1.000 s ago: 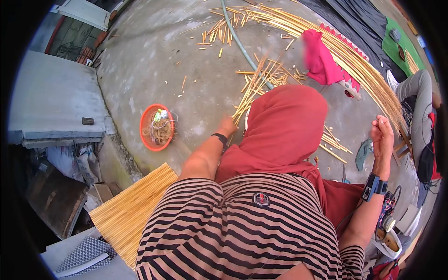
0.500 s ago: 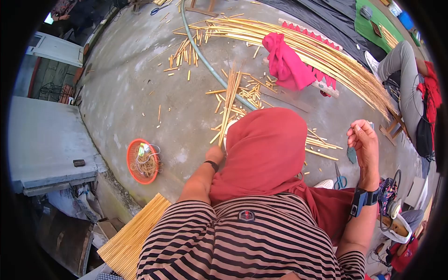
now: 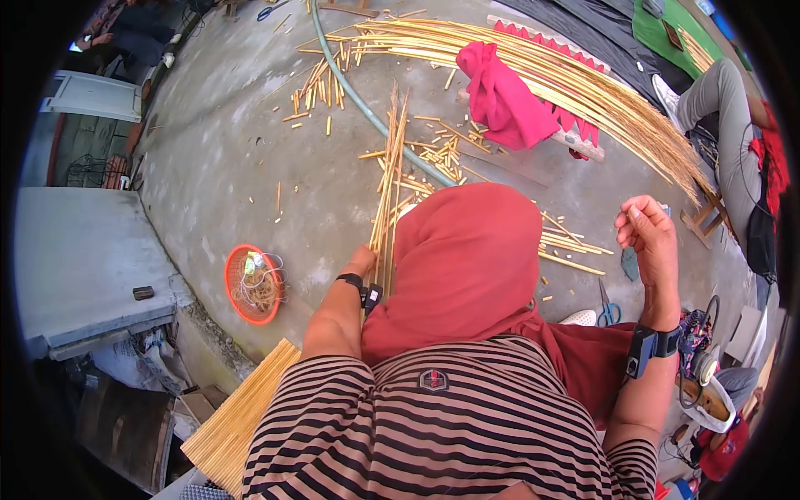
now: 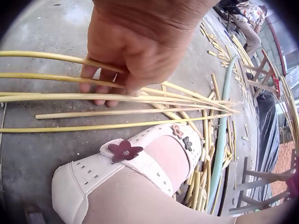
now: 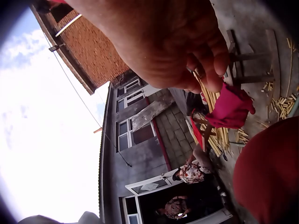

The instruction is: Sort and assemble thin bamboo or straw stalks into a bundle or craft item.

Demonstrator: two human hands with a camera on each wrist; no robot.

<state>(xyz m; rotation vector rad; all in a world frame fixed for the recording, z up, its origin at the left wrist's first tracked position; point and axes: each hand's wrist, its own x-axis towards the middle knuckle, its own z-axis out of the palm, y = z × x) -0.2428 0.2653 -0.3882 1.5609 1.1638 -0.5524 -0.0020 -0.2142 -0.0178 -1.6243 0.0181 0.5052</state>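
Note:
My left hand (image 4: 126,56) curls its fingers round long, thin yellow stalks (image 4: 56,78) low over the concrete floor; more stalks lie alongside, beside a white shoe (image 4: 79,186) with flower trims. In the head view these stalks (image 3: 388,187) run forward from the left hand (image 3: 360,260), their brushy ends pointing away. My right hand (image 3: 652,232) is raised out to the right, fingers bent and thumb close to the fingertips. From the right wrist view of the right hand (image 5: 182,51), I cannot tell whether something thin is between the fingertips.
An orange basket (image 3: 229,287) with tangled fibre stands left. A mat of stalks (image 3: 242,417) lies beside me. Ahead are cut pieces (image 3: 321,87), a hose (image 3: 354,92), a long stalk bundle (image 3: 583,96) and pink cloth (image 3: 500,104). Blue-handled scissors (image 3: 610,313) lie right; a person's leg (image 3: 725,104) is beyond.
The head view has swung, so the scene sits further left and lower. My left hand has drawn the stalks back toward the body. The right hand stays raised.

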